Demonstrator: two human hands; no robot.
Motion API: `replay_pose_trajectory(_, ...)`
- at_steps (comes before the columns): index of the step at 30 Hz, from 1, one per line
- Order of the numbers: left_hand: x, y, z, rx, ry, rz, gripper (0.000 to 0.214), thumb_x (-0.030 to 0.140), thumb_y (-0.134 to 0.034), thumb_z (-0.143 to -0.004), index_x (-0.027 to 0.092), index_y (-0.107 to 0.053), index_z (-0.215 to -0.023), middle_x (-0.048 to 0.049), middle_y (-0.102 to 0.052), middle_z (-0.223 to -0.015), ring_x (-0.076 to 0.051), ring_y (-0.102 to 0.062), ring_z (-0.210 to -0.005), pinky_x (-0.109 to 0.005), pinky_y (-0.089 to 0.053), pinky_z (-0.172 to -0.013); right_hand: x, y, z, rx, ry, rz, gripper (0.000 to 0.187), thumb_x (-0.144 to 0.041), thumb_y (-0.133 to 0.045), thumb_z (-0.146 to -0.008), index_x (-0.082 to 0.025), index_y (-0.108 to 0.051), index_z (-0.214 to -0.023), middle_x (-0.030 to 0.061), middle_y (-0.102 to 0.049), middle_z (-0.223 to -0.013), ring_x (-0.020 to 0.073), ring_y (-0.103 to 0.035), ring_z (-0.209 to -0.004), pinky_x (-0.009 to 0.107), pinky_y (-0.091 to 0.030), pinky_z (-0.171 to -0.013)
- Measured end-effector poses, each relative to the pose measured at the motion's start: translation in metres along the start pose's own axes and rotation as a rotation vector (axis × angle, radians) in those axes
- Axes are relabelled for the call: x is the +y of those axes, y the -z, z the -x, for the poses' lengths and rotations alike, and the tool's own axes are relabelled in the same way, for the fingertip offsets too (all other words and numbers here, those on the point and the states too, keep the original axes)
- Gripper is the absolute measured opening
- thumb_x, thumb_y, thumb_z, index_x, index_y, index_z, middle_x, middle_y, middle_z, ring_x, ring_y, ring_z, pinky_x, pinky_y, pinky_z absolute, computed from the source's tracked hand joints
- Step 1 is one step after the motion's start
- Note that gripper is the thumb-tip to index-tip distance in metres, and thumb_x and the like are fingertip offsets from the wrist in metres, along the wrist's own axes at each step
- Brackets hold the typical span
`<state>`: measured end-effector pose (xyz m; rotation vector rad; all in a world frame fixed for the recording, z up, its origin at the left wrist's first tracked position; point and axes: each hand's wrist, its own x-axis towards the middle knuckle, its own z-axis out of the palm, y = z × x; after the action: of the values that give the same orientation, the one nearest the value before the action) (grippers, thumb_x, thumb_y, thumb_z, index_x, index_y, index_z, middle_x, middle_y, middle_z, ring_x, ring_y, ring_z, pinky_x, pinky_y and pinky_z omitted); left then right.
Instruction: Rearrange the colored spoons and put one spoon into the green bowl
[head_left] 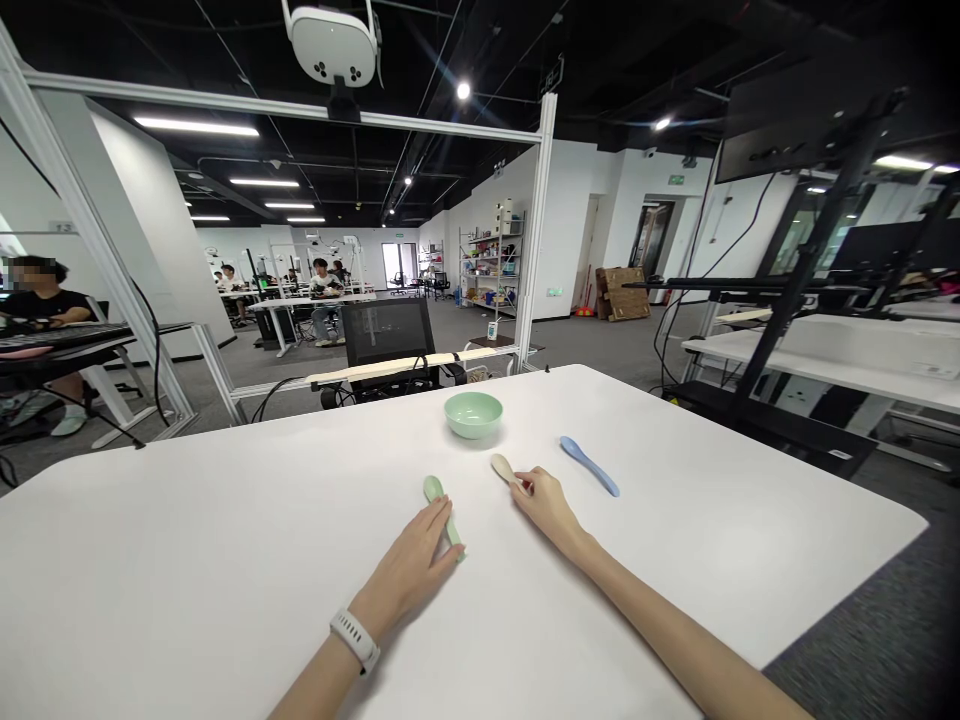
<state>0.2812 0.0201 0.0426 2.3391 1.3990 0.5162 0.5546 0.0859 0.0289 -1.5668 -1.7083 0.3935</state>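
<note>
my right hand (547, 504) pinched the likely light cream spoon (502, 466) by its handle; my left (414, 550) slackly touched the green spoon (433, 487).

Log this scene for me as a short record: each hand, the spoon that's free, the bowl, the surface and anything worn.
Left hand: over the green spoon, fingers at its handle
Right hand: fingers at the handle of the cream spoon, most of which is hidden
Free spoon: blue spoon, right of the right hand
Bowl: green bowl, upright, beyond both hands
Surface: white table
Worn: pale wristband, left wrist
</note>
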Motion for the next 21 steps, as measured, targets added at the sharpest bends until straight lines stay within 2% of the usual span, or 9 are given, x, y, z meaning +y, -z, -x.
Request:
replay_pose_trajectory(3,0.0003,0.0001,0.0006,0.012,-0.009,0.01,0.07,0.059,-0.042,-0.101,0.023,-0.04,-0.161,-0.0108,-0.039,-0.172,-0.027,-0.039,-0.158,-0.049,-0.034,-0.131,-0.0011,0.0005,0.0003,0.011,-0.012,-0.006,0.039,-0.045,-0.056,-0.088,-0.016,-0.082,-0.091,0.0073,-0.064,-0.082,0.0219,-0.06,-0.074,0.033,-0.048,-0.076)
replay_pose_trajectory(7,0.0027,0.0023,0.0019,-0.017,0.021,0.023,0.071,0.058,-0.041,-0.101,0.022,-0.038,-0.163,-0.01,-0.035,-0.174,-0.026,-0.034,-0.16,-0.048,-0.03,-0.133,-0.0012,0.0009,0.0007,0.014,-0.007,-0.007,0.04,-0.048,-0.055,-0.088,-0.017,-0.079,-0.079,0.0075,-0.064,-0.081,0.0218,-0.06,-0.074,0.034,-0.048,-0.076)
replay_pose_trajectory(15,0.0035,0.003,0.0023,-0.007,0.008,0.029,0.069,0.057,-0.041,-0.102,0.022,-0.04,-0.161,-0.0104,-0.037,-0.173,-0.027,-0.035,-0.16,-0.051,-0.031,-0.133,-0.0003,0.0023,0.0013,-0.004,-0.007,-0.015,0.042,-0.05,-0.054,-0.088,-0.016,-0.08,-0.089,0.0083,-0.064,-0.085,0.0228,-0.059,-0.077,0.034,-0.048,-0.077)
replay_pose_trajectory(21,0.0025,0.0024,0.0024,-0.001,-0.007,0.035,0.069,0.057,-0.041,-0.102,0.023,-0.04,-0.162,-0.0099,-0.037,-0.173,-0.027,-0.035,-0.16,-0.05,-0.03,-0.133,-0.0016,0.0027,0.0014,-0.008,-0.012,-0.012,0.045,-0.058,-0.053,-0.088,-0.019,-0.07,-0.071,0.0081,-0.062,-0.082,0.0224,-0.058,-0.076,0.034,-0.047,-0.076)
